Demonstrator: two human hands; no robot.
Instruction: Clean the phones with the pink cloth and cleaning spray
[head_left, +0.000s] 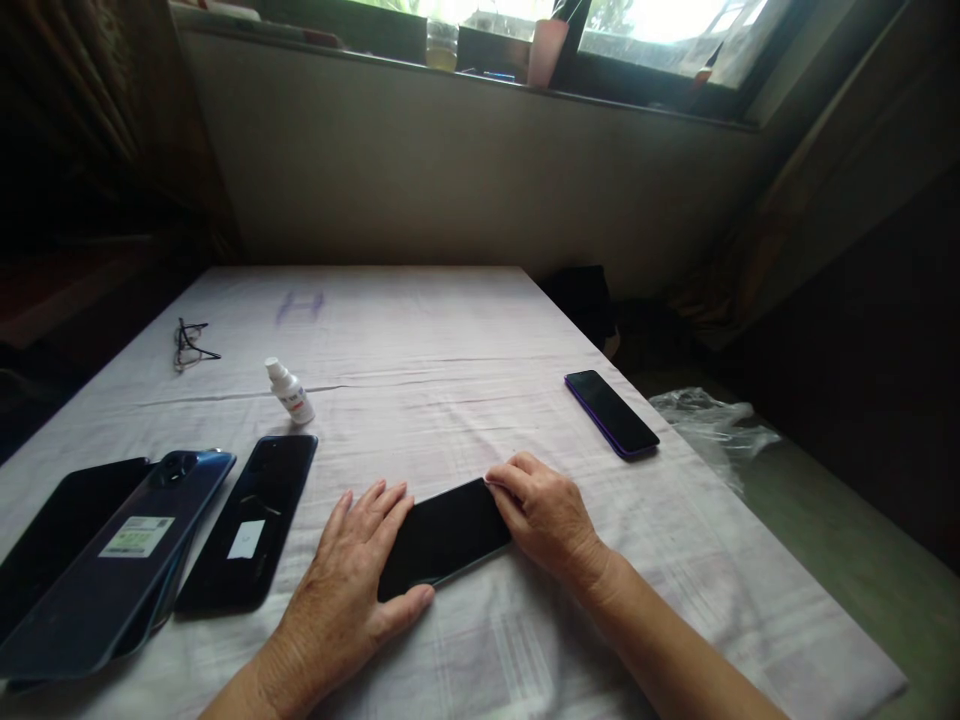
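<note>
A black phone lies screen up on the white tablecloth in front of me. My left hand rests flat at its left end, fingers spread over the corner and thumb along the near edge. My right hand is at the phone's right end, fingers curled and pinched together at the top right corner; what they hold there is too small to make out.
To the left lie a black phone back and a stack of blue phones. A small white bottle lies on its side and glasses lie beyond. A purple-edged phone rests near the right table edge. Crumpled plastic lies on the floor.
</note>
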